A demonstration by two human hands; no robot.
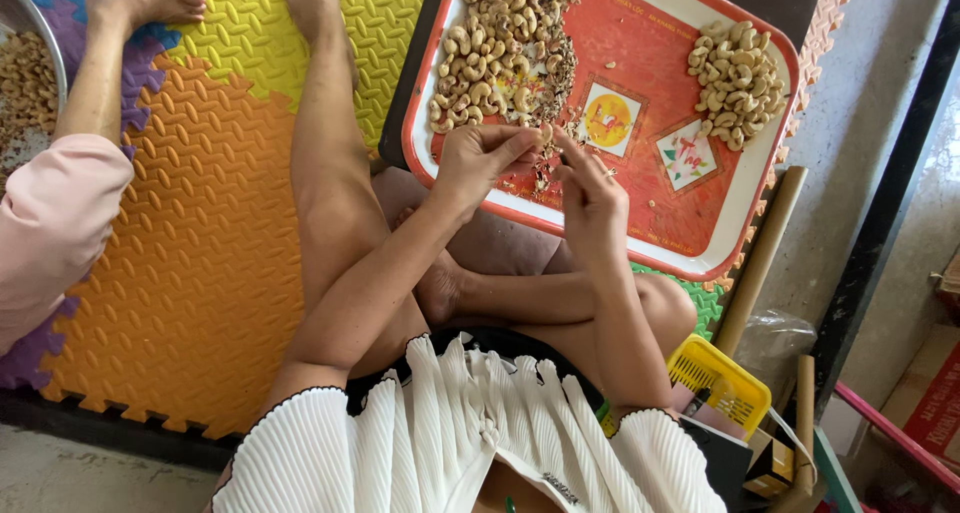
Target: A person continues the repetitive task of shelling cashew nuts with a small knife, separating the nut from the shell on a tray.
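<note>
1. Head view: the left hand point(480, 163) was pinched shut on a cashew nut point(546, 133), held over the near edge of the red tray point(640, 73).
2. The right hand point(592, 188) was closed around a small dark tool point(563, 158) (its kind could not be told), just at 3 o'clock of the nut.
3. Unpeeled cashews point(505, 48) lay at 12 o'clock of the hands; a peeled heap point(737, 81) at 2 o'clock.
4. A yellow basket point(720, 381) sat at 5 o'clock.
</note>
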